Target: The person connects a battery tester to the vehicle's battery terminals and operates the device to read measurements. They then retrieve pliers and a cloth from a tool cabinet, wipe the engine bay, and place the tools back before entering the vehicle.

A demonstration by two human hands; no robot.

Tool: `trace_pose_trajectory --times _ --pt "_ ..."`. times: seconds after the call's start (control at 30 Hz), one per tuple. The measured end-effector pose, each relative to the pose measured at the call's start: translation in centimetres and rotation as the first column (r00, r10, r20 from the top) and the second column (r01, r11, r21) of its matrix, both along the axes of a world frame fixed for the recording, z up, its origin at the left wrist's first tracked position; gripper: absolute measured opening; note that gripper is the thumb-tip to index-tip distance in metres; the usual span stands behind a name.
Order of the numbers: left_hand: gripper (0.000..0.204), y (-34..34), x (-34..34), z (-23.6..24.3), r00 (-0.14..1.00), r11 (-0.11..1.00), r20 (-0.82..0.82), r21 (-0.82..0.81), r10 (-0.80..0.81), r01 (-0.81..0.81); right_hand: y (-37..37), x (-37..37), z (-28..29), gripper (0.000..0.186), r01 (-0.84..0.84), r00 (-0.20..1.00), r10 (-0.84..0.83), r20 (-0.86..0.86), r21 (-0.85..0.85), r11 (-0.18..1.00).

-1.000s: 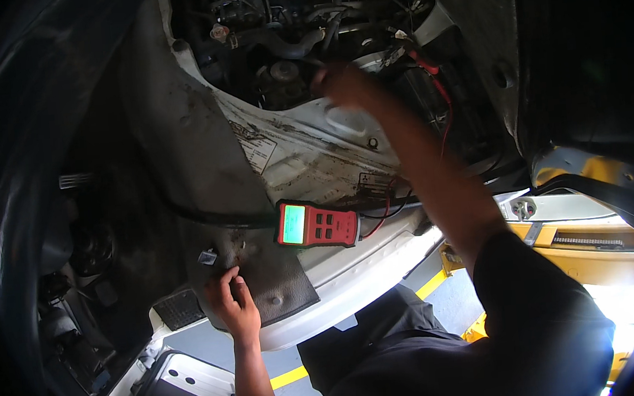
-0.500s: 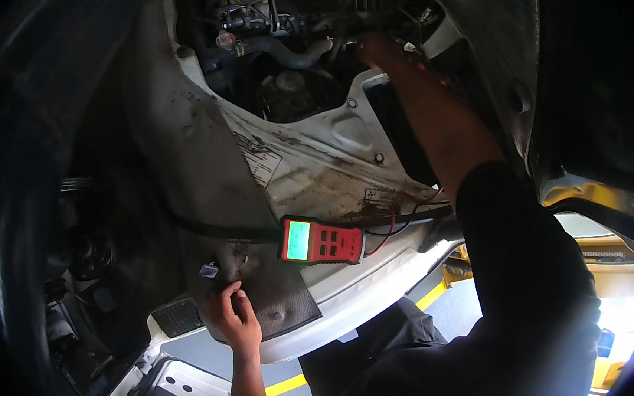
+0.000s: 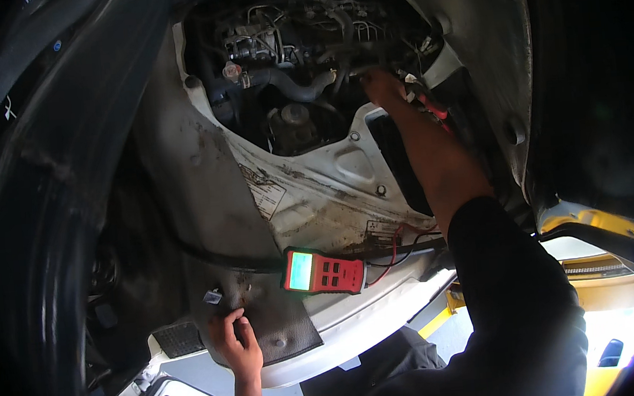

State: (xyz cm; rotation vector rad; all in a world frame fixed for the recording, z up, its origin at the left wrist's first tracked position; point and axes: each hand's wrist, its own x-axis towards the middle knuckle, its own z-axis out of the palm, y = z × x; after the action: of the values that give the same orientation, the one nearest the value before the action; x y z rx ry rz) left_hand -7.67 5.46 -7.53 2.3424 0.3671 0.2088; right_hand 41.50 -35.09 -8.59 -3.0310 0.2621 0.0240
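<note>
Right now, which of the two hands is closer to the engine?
The right hand, up by the engine and beside the red clamp; the left hand is down at the grey mat.

No wording can be read for certain. A white printed label [image 3: 269, 199] and a dark-bordered one [image 3: 384, 232] are borne by the white panel [image 3: 317, 202]; on the red tester [image 3: 336, 272], a lit green screen [image 3: 301, 271] is shown, its characters illegible.
</note>
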Motion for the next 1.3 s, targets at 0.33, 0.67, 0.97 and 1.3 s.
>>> trace_pose_trajectory --times 0.33,0.67,0.97,1.3 --pt "0.011 0.4 0.1 -0.1 1.000 1.000 -0.001 0.000 -0.022 0.022 1.4 -0.5 0.9 0.038 0.002 0.999 -0.006 -0.031 -0.145 0.989" --pt "0.010 0.6 0.0 -0.1 0.999 0.999 -0.027 -0.031 -0.018 0.018 1.1 0.1 0.4 0.030 -0.067 0.997 0.073 0.013 -0.268 0.961" --pt "0.011 0.4 0.2 -0.3 0.998 1.000 0.055 0.006 -0.016 0.016 1.0 0.4 -0.2 0.024 -0.092 0.994 0.104 0.018 -0.339 0.936" --pt "0.011 0.4 0.3 -0.3 0.999 0.999 0.042 -0.024 -0.028 0.029 1.3 -0.1 0.6 0.036 -0.124 0.985 0.152 0.078 -0.289 0.949"
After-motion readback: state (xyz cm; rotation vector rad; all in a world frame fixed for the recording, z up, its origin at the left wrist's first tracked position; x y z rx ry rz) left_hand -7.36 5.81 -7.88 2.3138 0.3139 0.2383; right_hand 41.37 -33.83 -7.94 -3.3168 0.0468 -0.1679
